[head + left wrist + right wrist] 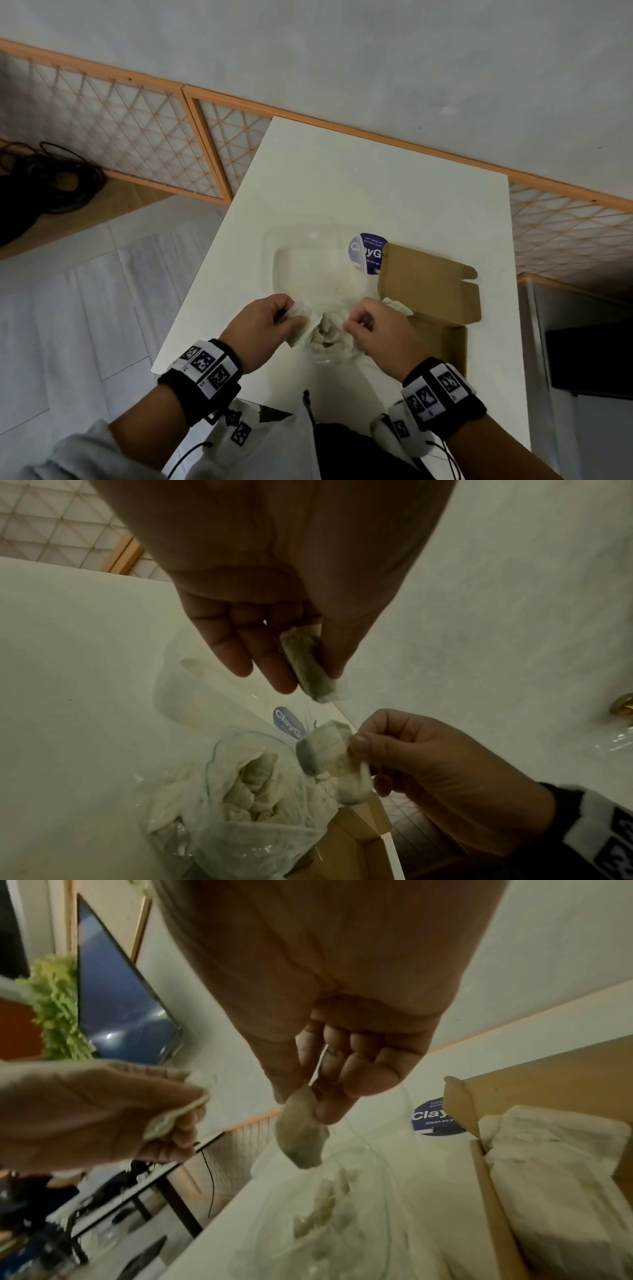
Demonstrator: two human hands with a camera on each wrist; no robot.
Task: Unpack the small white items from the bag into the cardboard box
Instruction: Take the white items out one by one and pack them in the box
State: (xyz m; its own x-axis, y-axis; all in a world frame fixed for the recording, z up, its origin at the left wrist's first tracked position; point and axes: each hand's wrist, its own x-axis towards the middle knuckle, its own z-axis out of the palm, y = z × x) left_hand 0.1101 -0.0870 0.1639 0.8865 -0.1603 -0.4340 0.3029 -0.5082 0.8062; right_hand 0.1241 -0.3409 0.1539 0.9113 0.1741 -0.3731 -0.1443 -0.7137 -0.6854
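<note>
Clear plastic forms the bag [329, 342], its mouth gaping at the counter's [376, 192] near edge between both hands. Left hand [265, 325] pinches one small white item [301, 317] between thumb and fingers; right hand [373, 327] pinches another [329, 750] just above the bag. Each looks light, soft and crushable, so a gentle pinch at the wrapper edge should serve. Beside the bag, toward the right edge, the cardboard box [428, 284] lies open, already holding several items.

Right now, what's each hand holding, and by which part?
Left hand pinches a small white packet along its side, thumb against fingers. Right hand pinches another white packet by its top end; it hangs over the open bag.
</note>
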